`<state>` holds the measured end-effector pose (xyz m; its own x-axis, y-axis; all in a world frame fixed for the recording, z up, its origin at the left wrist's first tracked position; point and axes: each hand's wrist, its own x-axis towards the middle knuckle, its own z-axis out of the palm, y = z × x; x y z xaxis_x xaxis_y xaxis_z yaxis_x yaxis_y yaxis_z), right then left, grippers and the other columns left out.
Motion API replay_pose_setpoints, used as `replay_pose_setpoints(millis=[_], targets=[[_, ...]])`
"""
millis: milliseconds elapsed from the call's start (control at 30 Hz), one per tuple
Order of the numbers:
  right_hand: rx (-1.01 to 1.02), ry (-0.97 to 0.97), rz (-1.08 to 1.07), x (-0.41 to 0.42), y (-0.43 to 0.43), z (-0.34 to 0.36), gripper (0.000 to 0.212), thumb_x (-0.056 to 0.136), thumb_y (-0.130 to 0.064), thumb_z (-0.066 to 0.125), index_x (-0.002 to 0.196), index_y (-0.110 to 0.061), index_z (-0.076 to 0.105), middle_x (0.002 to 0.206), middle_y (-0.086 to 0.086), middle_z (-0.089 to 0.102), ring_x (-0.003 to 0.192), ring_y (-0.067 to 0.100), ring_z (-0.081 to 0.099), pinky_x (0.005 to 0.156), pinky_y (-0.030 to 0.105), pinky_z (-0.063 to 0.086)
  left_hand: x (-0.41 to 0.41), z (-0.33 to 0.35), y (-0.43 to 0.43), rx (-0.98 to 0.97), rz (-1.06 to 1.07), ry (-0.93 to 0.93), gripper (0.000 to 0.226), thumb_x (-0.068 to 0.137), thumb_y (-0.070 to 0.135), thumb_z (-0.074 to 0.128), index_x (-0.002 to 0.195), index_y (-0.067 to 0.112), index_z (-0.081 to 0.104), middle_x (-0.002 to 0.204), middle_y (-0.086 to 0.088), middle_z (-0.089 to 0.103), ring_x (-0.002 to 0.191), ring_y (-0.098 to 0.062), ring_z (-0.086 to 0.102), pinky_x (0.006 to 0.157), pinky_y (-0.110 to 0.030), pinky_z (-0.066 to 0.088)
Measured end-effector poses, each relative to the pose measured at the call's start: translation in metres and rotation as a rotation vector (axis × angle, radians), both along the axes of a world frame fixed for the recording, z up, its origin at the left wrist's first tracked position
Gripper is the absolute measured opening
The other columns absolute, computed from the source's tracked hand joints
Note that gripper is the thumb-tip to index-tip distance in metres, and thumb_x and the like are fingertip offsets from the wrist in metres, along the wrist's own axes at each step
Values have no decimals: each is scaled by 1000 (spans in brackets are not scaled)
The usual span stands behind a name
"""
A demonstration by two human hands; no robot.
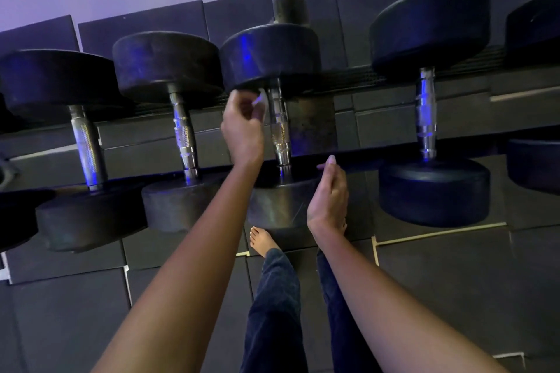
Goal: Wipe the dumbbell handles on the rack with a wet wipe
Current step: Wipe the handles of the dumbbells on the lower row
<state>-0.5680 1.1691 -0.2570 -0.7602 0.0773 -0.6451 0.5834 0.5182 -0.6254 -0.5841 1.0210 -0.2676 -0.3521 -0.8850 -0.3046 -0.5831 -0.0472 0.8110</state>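
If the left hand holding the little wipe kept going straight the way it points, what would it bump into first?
Most likely the far rubber head of the dumbbell in front. The left hand, pinching the wipe, points up at it beside the handle. Depth is unclear, so it may already touch.

dumbbells (425, 109) abreast, apparently on rack (342, 83)

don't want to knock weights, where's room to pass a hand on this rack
Widest gap: between the middle dumbbell handle and the right dumbbell handle, by the right hand. Crowded to the left: those dumbbell heads nearly touch, and the left hand with the wipe fills the slot beside the second handle.
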Motion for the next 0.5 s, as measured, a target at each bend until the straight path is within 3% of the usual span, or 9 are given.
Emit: replay_pose_setpoints(millis=[33,100,167,267,333,400,500], targets=[[1,3,4,0,0,0,47,98,-47,25,108,-18,60,113,-5,57,94,7,47,74,27,29,-8,-1,4,-37,-38,13,9,84,9,63,90,15,66,85,0,66,79,-14,62,77,-29,51],[5,3,5,0,1,-2,46,98,-47,24,108,-19,60,114,-5,57,94,7,47,74,26,29,-16,-9,16,-91,-131,-8,15,87,11,60,99,13,70,101,-5,65,91,-13,59,79,-10,43],[9,2,6,0,2,-3,46,98,-48,24,108,-21,59,114,-5,57,96,8,48,75,26,30,-21,-16,19,-24,17,73,18,85,1,60,101,4,70,104,-7,61,86,-6,57,76,-4,40],[8,1,13,2,2,-5,46,97,-50,24,108,-22,59,113,-6,57,99,9,50,77,27,33,-23,-29,13,183,270,285,16,80,-14,58,92,-7,66,95,-14,66,77,-4,58,72,-10,46],[13,9,9,2,3,-5,46,97,-49,25,108,-21,60,112,-6,58,98,10,51,77,28,34,-23,-33,12,298,305,357,21,82,-13,58,83,7,64,75,6,70,72,-1,59,77,-17,46],[17,14,0,1,3,-5,45,97,-49,26,105,-22,61,110,-7,58,96,10,51,77,28,34,-21,-38,10,504,394,451,25,85,-10,55,80,13,63,65,12,67,70,-5,58,80,-27,46],[10,6,-15,1,3,-6,42,97,-48,27,102,-24,60,105,-9,57,93,8,50,77,28,34,-18,-37,7,837,412,489,21,92,3,52,83,20,62,60,4,67,57,-11,59,62,-26,50]])
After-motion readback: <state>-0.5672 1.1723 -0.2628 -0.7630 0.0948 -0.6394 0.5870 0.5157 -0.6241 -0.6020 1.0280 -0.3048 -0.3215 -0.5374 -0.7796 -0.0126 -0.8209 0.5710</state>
